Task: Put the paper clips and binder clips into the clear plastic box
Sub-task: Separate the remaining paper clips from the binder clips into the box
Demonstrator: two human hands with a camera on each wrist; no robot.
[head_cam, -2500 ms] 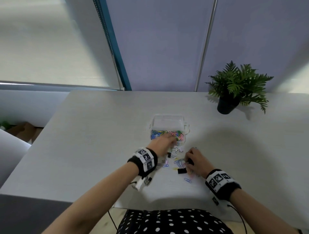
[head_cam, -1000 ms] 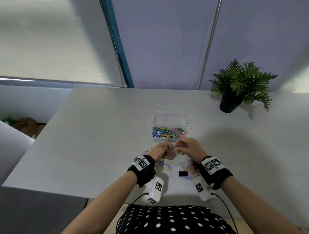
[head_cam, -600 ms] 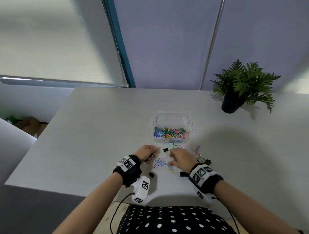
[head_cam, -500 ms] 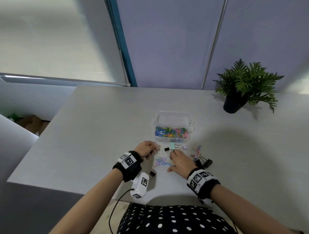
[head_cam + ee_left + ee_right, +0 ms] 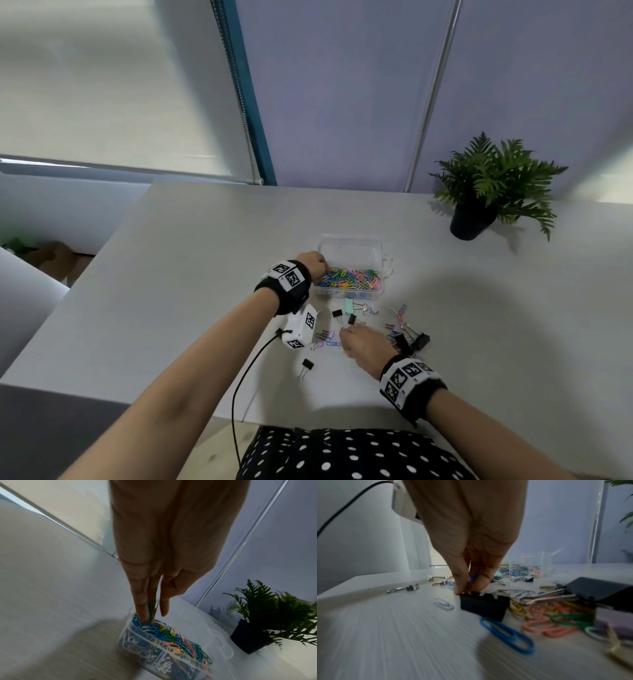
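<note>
The clear plastic box (image 5: 352, 242) stands mid-table, half full of coloured paper clips (image 5: 352, 278). My left hand (image 5: 317, 265) points down into its left end and pinches a few paper clips (image 5: 150, 612), a green one among them, just above the pile in the box (image 5: 221, 641). My right hand (image 5: 349, 334) is low over the loose clips. Its thumb and fingers (image 5: 468, 588) pinch the wire handle of a small black binder clip (image 5: 483, 606), with a blue paper clip between them too. Around it lie loose paper clips (image 5: 327, 337), a mint binder clip (image 5: 348, 306) and larger black binder clips (image 5: 416, 341).
A potted fern (image 5: 493, 192) stands at the back right. One small black binder clip (image 5: 307, 365) lies alone near the front edge. A blue paper clip (image 5: 506, 632) and pink ones lie beside my right hand. The wrist camera's cable (image 5: 239, 383) hangs over the table's edge.
My left hand has lifted from the table and moved forward to the box's left end with paper clips. My right hand stayed among the loose clips and now pinches a black binder clip.
</note>
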